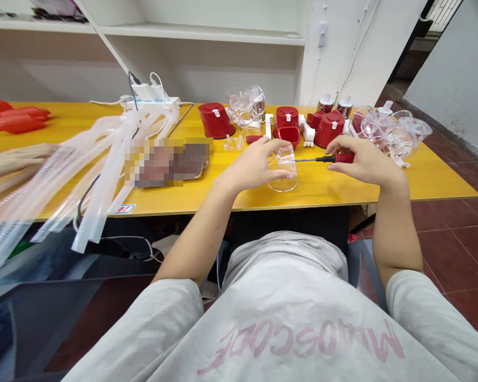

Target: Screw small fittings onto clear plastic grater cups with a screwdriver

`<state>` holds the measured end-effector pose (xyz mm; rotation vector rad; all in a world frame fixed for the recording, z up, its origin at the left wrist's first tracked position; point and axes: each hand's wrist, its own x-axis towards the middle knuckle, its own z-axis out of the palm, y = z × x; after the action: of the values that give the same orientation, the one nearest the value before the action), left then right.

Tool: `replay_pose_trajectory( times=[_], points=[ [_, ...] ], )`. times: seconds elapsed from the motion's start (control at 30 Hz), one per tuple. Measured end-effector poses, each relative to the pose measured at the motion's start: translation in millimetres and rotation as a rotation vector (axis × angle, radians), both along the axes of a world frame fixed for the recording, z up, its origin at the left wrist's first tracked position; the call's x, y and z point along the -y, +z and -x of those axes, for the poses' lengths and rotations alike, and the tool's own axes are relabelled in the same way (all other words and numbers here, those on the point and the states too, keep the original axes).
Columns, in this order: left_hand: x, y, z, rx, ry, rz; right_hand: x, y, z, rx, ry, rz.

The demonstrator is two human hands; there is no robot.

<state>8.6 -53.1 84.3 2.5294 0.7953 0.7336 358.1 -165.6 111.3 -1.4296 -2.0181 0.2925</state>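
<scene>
My left hand (255, 163) grips a clear plastic cup-like part (283, 183) lying at the table's front, thumb and fingers around its side. In my right hand (364, 159) is a screwdriver (343, 158) with a red and black handle. Its thin shaft points left, and the tip meets the clear part; whether a screw sits there is too small to tell. Just behind stand red plastic cups (216, 120) with white clips. A second red-handled tool (254, 139) lies partly hidden behind my left hand.
Clear plastic parts (382, 127) are piled at the right, near small patterned bottles (344, 106). A phone (195, 159) lies left of my hands. Translucent tubes (103, 175) spread further left, overhanging the table edge, beside another person's hand (19, 162). A power strip (151, 100) stands behind.
</scene>
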Motion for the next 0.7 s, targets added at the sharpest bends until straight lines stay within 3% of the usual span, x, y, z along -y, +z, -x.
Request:
replay_pose_trajectory(
  times=[0.23,0.47,0.7],
  points=[
    [-2.4,-3.1,-0.3,0.005,-0.001,0.0,3.8,6.1,4.7,0.077,-0.091,0.114],
    [1.0,0.5,-0.3,-0.001,0.001,0.007,-2.0,1.2,-0.8,0.008,-0.015,-0.013],
    [1.6,1.3,-0.5,-0.012,0.014,0.0,-2.8,-0.9,-0.2,0.03,-0.026,0.021]
  ],
)
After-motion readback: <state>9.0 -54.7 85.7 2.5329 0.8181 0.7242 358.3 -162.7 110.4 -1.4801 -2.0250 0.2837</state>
